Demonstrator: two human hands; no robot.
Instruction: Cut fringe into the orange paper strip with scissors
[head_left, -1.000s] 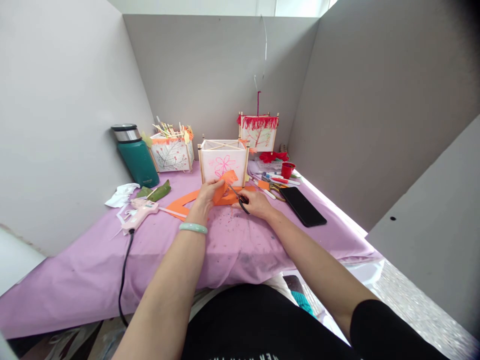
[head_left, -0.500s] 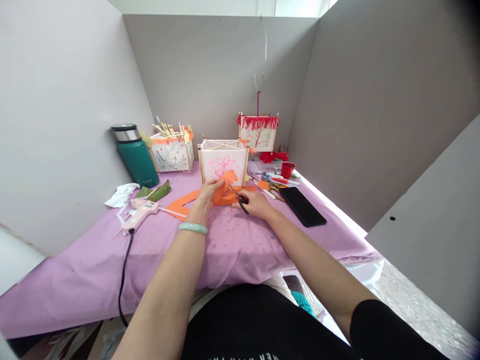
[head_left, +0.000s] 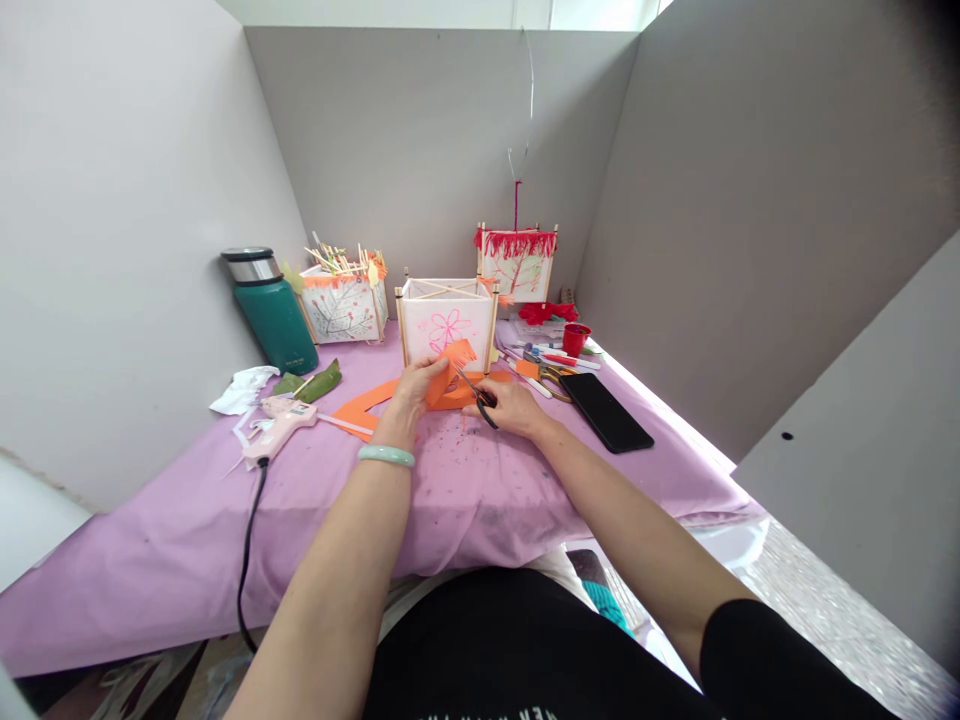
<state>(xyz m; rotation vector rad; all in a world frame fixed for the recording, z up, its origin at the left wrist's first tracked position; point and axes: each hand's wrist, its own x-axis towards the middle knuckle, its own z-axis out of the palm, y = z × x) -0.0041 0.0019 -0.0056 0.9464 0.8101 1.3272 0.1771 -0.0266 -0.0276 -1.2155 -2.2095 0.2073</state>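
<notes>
The left hand (head_left: 414,392) pinched the fringed orange paper (head_left: 457,354) in front of the white box (head_left: 448,325); the right hand (head_left: 514,408) gripped the scissors (head_left: 486,399), which were best worked in short, evenly spaced cuts.

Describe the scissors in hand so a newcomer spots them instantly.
On the purple tablecloth, find the white lantern with a pink flower. In front of it, the right hand holds the scissors. Black handles set them apart from the gold-handled pair beside the phone.
</notes>
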